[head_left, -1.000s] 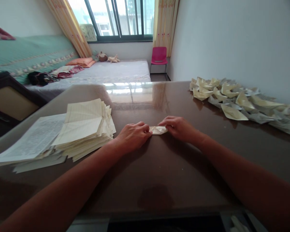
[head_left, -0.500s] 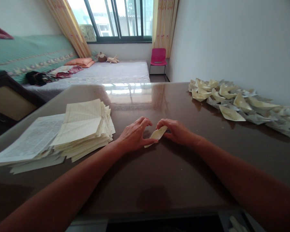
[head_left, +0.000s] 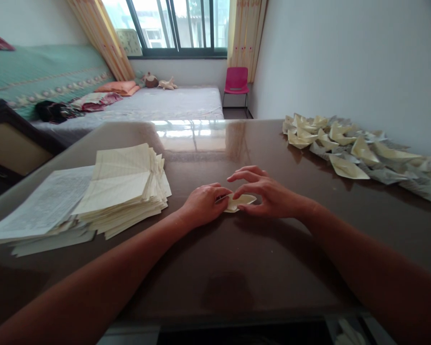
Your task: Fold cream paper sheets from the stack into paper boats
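A small cream paper boat point(head_left: 235, 203) lies on the brown glossy table point(head_left: 197, 268), in front of me. My left hand point(head_left: 204, 203) is closed on its left end, thumb and fingers pinching the paper. Over the boat's right part, my right hand point(head_left: 267, 191) is open, its fingers spread and curved, with the thumb and a fingertip close to the paper. Whether they touch it I cannot tell. Part of the boat is hidden behind the fingers.
To my left stands a stack of cream paper sheets point(head_left: 122, 179), beside printed sheets point(head_left: 46, 201). Many folded paper boats point(head_left: 348, 166) crowd the table's right side by the wall. Beyond the table are a bed point(head_left: 187, 103) and a pink chair point(head_left: 236, 80).
The boat has turned from slanting to nearly level. My left hand has closed on its left end, while my right hand has let go and spread its fingers.
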Action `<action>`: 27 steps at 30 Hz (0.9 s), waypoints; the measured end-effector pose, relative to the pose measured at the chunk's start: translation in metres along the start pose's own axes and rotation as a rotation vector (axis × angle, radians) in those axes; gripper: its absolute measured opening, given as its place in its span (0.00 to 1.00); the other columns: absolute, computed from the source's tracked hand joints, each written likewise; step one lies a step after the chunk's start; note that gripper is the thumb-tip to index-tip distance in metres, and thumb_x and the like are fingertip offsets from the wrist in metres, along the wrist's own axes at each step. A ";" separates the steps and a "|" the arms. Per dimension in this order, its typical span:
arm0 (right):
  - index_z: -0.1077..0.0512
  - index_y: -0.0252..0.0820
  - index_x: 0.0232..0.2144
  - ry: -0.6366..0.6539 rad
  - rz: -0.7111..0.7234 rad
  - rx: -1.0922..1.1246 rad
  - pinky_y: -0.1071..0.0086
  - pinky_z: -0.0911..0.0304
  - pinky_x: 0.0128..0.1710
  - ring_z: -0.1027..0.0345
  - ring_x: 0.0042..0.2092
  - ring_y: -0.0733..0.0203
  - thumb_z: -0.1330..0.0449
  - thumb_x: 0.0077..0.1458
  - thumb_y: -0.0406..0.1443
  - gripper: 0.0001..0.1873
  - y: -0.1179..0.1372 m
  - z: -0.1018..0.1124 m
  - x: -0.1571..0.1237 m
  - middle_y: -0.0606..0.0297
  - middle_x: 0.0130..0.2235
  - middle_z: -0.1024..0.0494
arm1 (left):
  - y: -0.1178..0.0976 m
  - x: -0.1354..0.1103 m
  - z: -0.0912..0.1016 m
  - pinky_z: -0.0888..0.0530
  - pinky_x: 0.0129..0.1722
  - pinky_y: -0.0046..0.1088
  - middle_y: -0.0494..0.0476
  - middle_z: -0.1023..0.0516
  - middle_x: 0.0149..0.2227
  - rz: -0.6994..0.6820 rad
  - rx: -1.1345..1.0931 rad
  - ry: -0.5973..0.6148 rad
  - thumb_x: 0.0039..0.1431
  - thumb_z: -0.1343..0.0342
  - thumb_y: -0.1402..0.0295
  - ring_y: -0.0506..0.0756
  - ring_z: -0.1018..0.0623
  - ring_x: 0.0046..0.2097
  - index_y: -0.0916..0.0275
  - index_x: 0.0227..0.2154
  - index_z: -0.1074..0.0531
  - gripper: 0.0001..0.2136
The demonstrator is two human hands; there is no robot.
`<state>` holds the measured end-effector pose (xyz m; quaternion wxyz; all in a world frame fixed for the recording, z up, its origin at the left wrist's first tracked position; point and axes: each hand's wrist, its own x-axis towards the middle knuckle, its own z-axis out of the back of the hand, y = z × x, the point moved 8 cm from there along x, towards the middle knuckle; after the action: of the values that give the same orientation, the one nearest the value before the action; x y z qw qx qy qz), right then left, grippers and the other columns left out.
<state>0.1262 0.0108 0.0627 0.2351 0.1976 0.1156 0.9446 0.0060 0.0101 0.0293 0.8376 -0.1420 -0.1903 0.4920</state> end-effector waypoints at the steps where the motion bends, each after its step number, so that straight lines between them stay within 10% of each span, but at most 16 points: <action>1: 0.23 0.50 0.37 0.015 -0.001 -0.028 0.53 0.49 0.57 0.44 0.59 0.50 0.37 0.52 0.39 0.08 0.002 -0.002 0.000 0.64 0.55 0.29 | -0.001 0.000 -0.001 0.31 0.36 0.26 0.52 0.22 0.38 0.000 0.023 0.004 0.60 0.51 0.66 0.52 0.24 0.35 0.54 0.40 0.23 0.12; 20: 0.25 0.44 0.33 0.077 -0.397 -0.168 0.70 0.42 0.36 0.30 0.39 0.60 0.47 0.60 0.40 0.12 -0.020 -0.028 0.000 0.63 0.37 0.23 | -0.012 -0.002 -0.007 0.30 0.42 0.30 0.54 0.26 0.43 -0.046 0.130 0.079 0.63 0.54 0.62 0.56 0.25 0.44 0.56 0.49 0.31 0.15; 27: 0.26 0.46 0.35 0.048 -0.293 -0.038 0.71 0.40 0.41 0.31 0.45 0.60 0.42 0.57 0.38 0.06 -0.020 -0.028 -0.001 0.65 0.44 0.24 | -0.006 -0.003 -0.002 0.31 0.35 0.28 0.51 0.29 0.43 0.033 0.056 0.024 0.61 0.53 0.64 0.53 0.25 0.37 0.54 0.44 0.35 0.09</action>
<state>0.1228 0.0241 0.0307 0.3716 0.1514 0.1309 0.9066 0.0103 0.0048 0.0299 0.8351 -0.1275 -0.1640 0.5094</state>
